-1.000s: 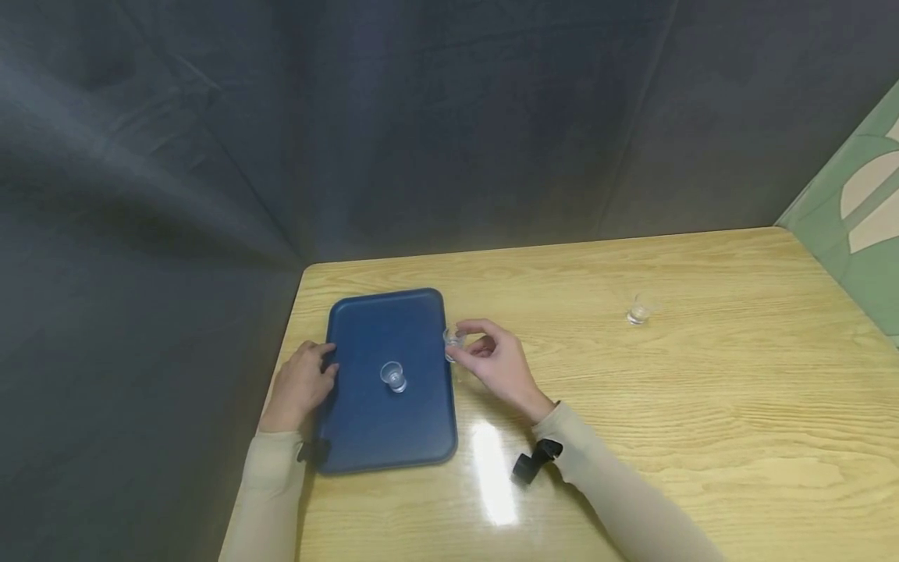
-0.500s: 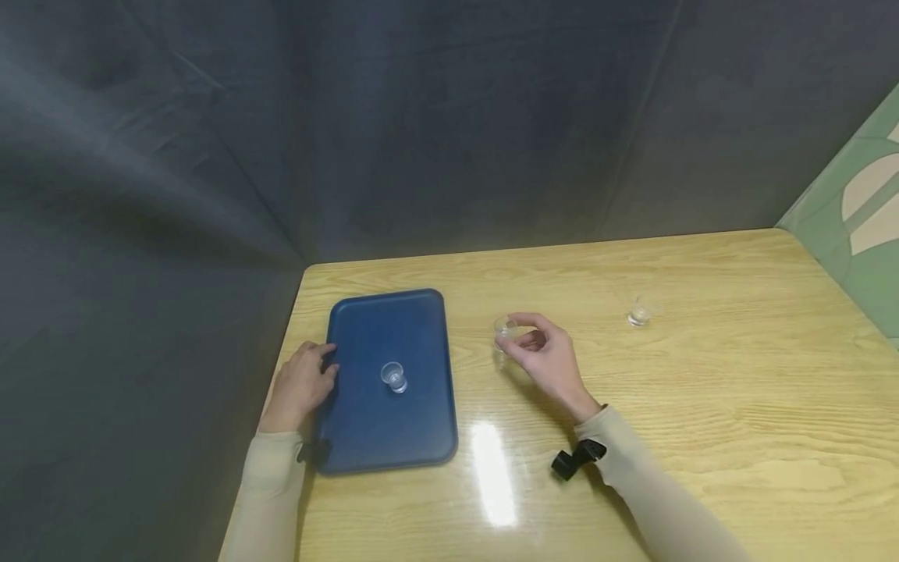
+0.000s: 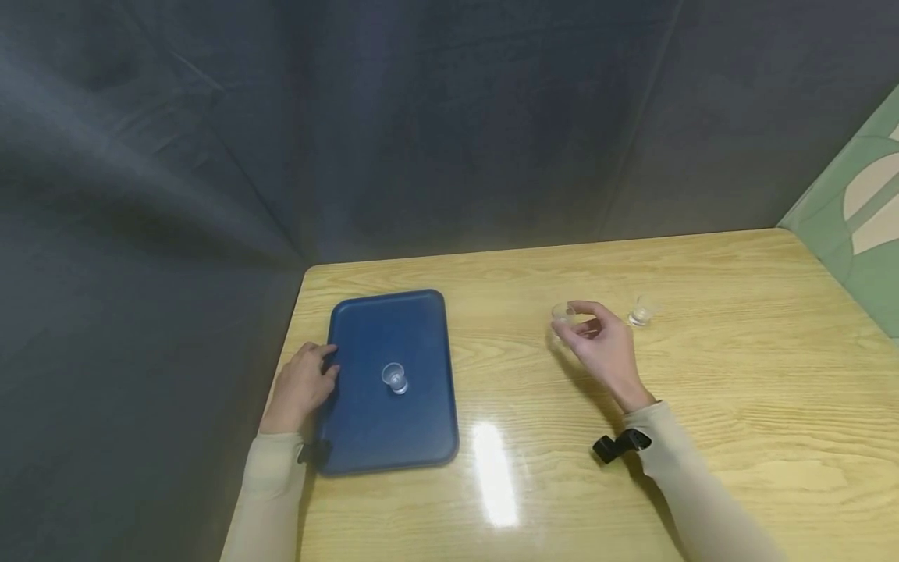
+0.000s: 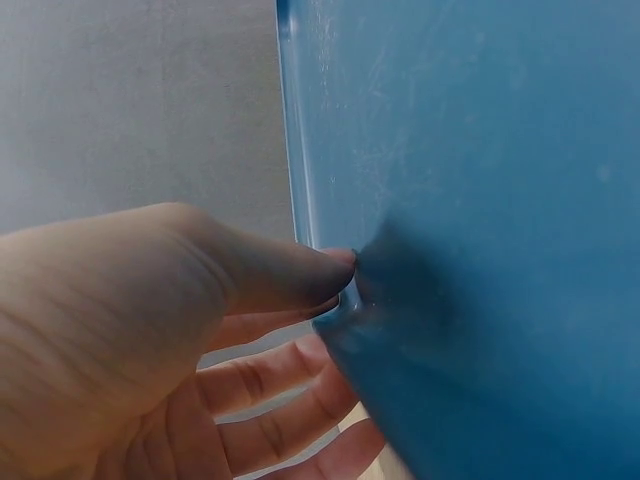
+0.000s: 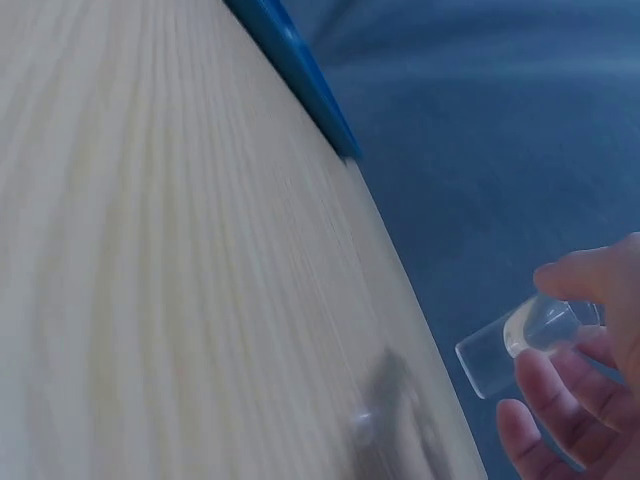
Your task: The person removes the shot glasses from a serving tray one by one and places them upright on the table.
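Note:
A blue tray lies on the left part of the wooden table, and a small clear cup stands at its middle. My left hand holds the tray's left rim; in the left wrist view the thumb presses the blue tray at its edge with fingers under it. My right hand pinches a second clear cup above the table, right of the tray. The right wrist view shows this clear cup between fingertips. A third clear cup stands just right of that hand.
Dark grey cloth hangs behind and to the left of the table. A green patterned wall rises at the right. The table's left edge runs close beside the tray. A black strap sits on my right wrist.
My right hand has carried its clear cup from the tray's right edge rightward across the table, close to the third cup. The left hand and the tray have stayed put.

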### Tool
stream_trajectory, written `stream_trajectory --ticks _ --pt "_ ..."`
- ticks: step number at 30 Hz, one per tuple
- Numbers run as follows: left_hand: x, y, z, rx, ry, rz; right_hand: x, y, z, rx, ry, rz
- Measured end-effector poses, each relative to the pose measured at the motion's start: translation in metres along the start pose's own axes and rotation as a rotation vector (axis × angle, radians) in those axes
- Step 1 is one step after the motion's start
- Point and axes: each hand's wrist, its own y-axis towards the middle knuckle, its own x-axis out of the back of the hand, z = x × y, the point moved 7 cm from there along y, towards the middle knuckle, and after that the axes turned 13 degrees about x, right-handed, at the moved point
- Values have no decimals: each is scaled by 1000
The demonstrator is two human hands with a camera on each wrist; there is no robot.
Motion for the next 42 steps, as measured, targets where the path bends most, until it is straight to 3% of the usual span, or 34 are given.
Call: stream_trajectory --ticks 10,18,34,42 --pt "1 -2 0 -2 3 -5 45 -1 -29 -57 -81 -48" --pt "0 -1 1 0 5 -10 53 -2 -42 -62 -124 -71" --pt "0 0 -2 -3 3 -8 58 -2 -36 -49 -176 -58" --pt "2 -1 0 -11 0 -9 60 4 -12 -12 -224 -79"
